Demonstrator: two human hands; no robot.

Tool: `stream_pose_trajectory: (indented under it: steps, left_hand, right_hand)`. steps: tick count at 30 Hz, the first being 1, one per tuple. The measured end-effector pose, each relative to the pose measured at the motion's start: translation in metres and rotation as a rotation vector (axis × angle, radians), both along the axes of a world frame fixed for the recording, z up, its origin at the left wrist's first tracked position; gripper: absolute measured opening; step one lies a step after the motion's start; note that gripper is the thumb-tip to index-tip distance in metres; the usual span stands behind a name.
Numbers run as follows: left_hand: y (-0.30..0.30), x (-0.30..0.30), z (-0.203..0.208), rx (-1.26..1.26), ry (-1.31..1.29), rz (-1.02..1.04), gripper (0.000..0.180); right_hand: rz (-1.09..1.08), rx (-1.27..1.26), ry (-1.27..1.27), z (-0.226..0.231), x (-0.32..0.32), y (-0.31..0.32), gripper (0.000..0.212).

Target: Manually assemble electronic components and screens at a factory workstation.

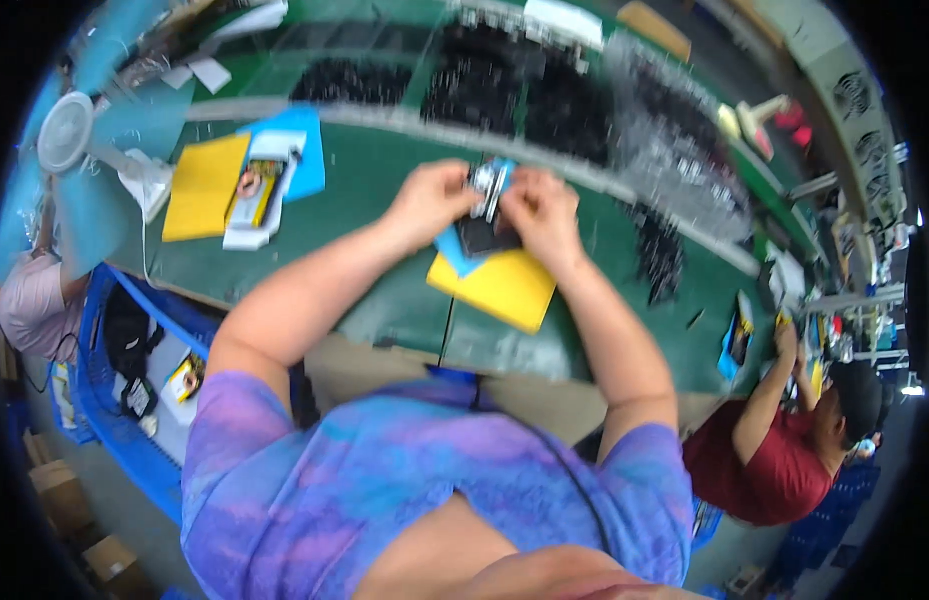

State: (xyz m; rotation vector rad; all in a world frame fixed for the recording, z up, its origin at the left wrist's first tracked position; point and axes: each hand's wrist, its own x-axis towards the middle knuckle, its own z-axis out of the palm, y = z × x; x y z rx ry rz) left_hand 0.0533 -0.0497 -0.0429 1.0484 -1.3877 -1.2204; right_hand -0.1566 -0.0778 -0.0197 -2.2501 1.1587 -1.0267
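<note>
Both of my hands are raised over the green table, fingers closed around a small, shiny silver-and-black piece [488, 188] with a bit of blue at its top. My left hand [440, 200] pinches its left side. On the other side, my right hand [541, 212] grips it with bent fingers. Blur hides what kind of piece it is. Just beneath lies a flat black item [485, 238], partly covered by my right hand. A blue sheet [455, 252] and a yellow sheet or envelope [505, 290] stick out under it.
Left on the table, a yellow-and-white package [253, 195] lies on yellow and blue sheets beside a running fan [67, 132]. Several heaps of small black parts [475, 80] fill the back. A blue crate [135, 400] stands lower left. A co-worker in red [760, 465] works at right.
</note>
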Motion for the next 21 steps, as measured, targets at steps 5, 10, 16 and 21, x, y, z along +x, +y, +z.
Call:
stream_pose_trajectory:
  steps: [5, 10, 16, 21]
  left_hand:
    - [0.005, -0.006, 0.018, 0.105, -0.014, 0.026, 0.025]
    - [0.011, -0.008, 0.018, 0.150, 0.037, 0.034, 0.027]
    - [0.015, -0.012, 0.025, 0.124, -0.052, 0.061, 0.026]
    - [0.014, -0.013, 0.026, 0.137, 0.004, 0.072, 0.026]
  right_hand:
    - [-0.055, -0.037, 0.022, -0.001, -0.002, 0.003, 0.013]
    - [-0.056, -0.083, 0.036, 0.001, -0.001, 0.014, 0.013]
    - [-0.046, -0.095, 0.029, 0.001, -0.001, 0.013, 0.012]
    - [-0.038, -0.082, 0.026, 0.002, -0.001, 0.011, 0.012]
